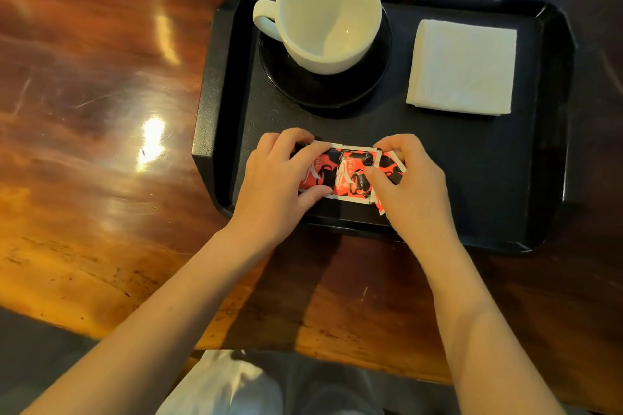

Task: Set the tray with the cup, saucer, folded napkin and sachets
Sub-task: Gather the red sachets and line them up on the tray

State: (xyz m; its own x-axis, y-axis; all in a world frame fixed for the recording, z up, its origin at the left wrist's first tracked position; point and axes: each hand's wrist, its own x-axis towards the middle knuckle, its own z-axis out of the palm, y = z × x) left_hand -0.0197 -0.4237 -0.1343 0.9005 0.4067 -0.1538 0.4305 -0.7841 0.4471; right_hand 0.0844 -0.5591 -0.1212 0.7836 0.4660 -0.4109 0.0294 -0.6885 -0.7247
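A black tray (pixel 526 158) lies on the wooden table. At its back left a white cup (pixel 328 15), handle to the left, stands on a black saucer (pixel 337 91). A folded white napkin (pixel 463 67) lies at the back right. Near the front edge, red-and-black sachets (pixel 354 175) lie side by side, overlapping. My left hand (pixel 276 178) pinches the left sachet between thumb and fingers. My right hand (pixel 411 185) holds the right ones, covering much of them.
The glossy wooden table (pixel 101 111) stretches to the left of the tray and shows bright light reflections. Its front edge runs below my forearms. A pale cloth or bag (pixel 222 384) lies on my lap beneath that edge.
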